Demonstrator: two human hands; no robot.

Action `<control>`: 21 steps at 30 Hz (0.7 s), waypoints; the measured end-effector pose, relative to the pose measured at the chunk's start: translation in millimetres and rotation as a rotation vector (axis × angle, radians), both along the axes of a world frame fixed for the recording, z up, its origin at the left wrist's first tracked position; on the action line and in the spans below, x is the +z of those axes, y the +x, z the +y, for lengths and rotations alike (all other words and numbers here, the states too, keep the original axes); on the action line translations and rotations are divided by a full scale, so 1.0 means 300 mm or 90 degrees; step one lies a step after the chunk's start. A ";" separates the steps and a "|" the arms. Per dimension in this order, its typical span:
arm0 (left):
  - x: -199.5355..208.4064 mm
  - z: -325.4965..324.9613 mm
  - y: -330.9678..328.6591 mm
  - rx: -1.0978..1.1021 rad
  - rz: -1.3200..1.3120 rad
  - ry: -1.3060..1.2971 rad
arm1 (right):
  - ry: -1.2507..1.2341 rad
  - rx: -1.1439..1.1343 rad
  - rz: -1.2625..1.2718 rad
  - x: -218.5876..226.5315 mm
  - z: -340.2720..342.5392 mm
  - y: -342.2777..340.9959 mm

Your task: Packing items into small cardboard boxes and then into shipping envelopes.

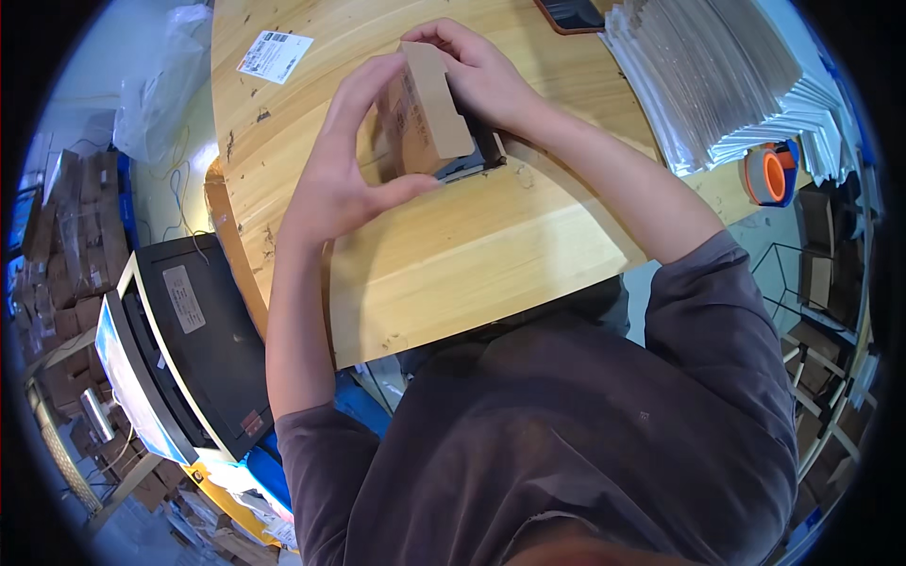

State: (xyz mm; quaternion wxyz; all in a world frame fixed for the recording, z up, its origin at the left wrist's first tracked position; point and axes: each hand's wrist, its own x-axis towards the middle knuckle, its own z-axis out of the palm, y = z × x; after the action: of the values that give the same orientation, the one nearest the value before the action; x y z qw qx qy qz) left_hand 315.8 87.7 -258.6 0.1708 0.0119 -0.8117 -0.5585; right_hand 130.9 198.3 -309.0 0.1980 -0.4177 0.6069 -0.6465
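A small brown cardboard box (401,127) stands on the wooden table (453,269) in front of me, its flap (439,104) raised. My left hand (335,184) is wrapped round the box's left side, with the thumb at its near lower edge and the fingers at its upper end. On the far right side, my right hand (486,80) grips the box near its top with curled fingers. Something dark (486,146) shows at the box's near right side, behind the flap. What it is I cannot make out. Both hands partly hide the box.
A printed white label (275,57) lies at the far left. A dark device with an orange-brown edge (571,13) rests at the far edge, beside a stack of silvery padded mailers (703,75). Orange-cored tape (766,174) sits at right; a black machine (203,311) stands left of the table.
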 end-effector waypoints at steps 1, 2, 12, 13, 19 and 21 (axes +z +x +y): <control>-0.001 0.002 0.001 0.000 -0.008 -0.021 | -0.006 0.003 -0.007 0.000 0.000 0.001; -0.002 0.004 0.002 0.000 -0.016 -0.041 | -0.012 0.007 -0.014 0.000 0.000 0.001; -0.021 -0.050 0.010 -0.084 0.062 0.110 | 0.019 -0.007 0.025 0.016 0.009 0.004; -0.022 -0.052 0.011 -0.094 0.076 0.100 | 0.024 -0.006 0.026 0.018 0.009 0.005; 0.006 -0.073 0.036 -0.063 0.022 0.107 | 0.080 0.026 0.035 0.021 0.013 -0.006; 0.009 -0.075 0.040 -0.082 0.006 0.102 | 0.041 0.013 0.042 0.015 0.010 -0.003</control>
State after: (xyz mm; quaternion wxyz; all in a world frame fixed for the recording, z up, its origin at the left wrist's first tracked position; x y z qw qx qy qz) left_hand 327.7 65.2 -255.9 0.1372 -0.0294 -0.7627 -0.6314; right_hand 129.9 201.4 -304.6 0.1978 -0.4383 0.6291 -0.6107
